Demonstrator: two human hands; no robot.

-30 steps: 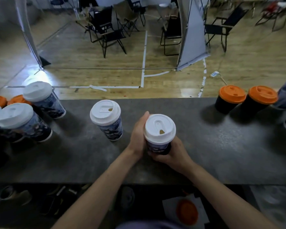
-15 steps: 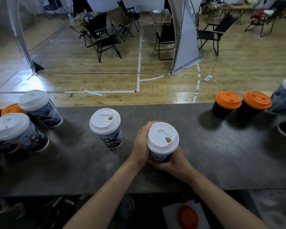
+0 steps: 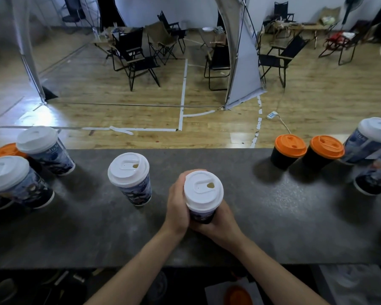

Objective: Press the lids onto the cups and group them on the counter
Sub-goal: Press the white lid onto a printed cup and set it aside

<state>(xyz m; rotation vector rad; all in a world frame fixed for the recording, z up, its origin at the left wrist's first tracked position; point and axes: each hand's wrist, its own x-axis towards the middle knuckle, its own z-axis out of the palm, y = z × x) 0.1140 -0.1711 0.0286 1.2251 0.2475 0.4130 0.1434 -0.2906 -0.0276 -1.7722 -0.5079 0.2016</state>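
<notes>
**Held cup** (image 3: pixel 201 216): dark printed paper, upright, **white lid** (image 3: pixel 204 190) seated on top. Stands mid-bench, toward the near edge of the **bench** (image 3: pixel 273 216).

**Left hand** (image 3: pixel 177 205): fingers wrapped round the held cup's left side, reaching up beside the lid's rim.

**Right hand** (image 3: pixel 219 224): fingers curled round the cup's lower right side, gripping it near the base.

**Second cup** (image 3: pixel 131 181): printed, white-lidded, upright. Stands free to the left of the held cup, apart from it.

**Left end of bench:**
- **Far left cup** (image 3: pixel 45 148) and **near left cup** (image 3: pixel 13 183), both printed and white-lidded.
- **Orange-lidded cup** (image 3: pixel 7 150), partly hidden behind them.

**Right end, along the far edge:**
- **First black cup** (image 3: pixel 288 150) and **second black cup** (image 3: pixel 323 154), orange-lidded, side by side and close together.
- **Far right cup** (image 3: pixel 370 139) and **near right cup** (image 3: pixel 376 175), white-lidded, at the right edge and partly cut off.

**Below the near edge:** **loose orange lid** (image 3: pixel 238 296) lying on a **white sheet** (image 3: pixel 216 291).
</notes>
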